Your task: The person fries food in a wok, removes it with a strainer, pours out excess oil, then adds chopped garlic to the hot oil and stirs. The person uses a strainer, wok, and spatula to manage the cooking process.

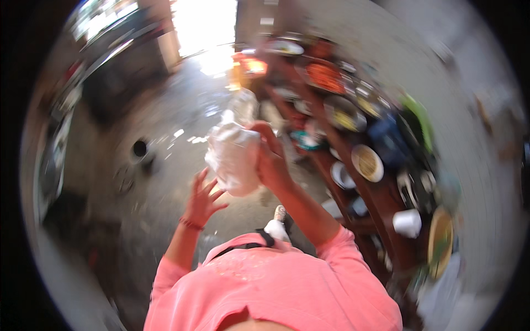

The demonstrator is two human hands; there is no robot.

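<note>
A white plastic bag [232,161], filled out and creased, hangs in front of my body. My right hand [271,159] grips its upper right side, with the fingers over the top edge. What the bag contains is hidden. My left hand [203,198], a bracelet at its wrist, is spread below and to the left of the bag, its fingers apart and holding nothing. Whether the left fingertips touch the bag is hard to tell. Motion blurs much of the view.
A dark red shelf [372,194] along the right wall carries bowls, a white cup [407,223], a bowl of yellowish food [367,163] and a tray of orange pieces [325,76]. A dark-mouthed container [140,149] stands on the floor at left. Ahead is a bright doorway [205,25].
</note>
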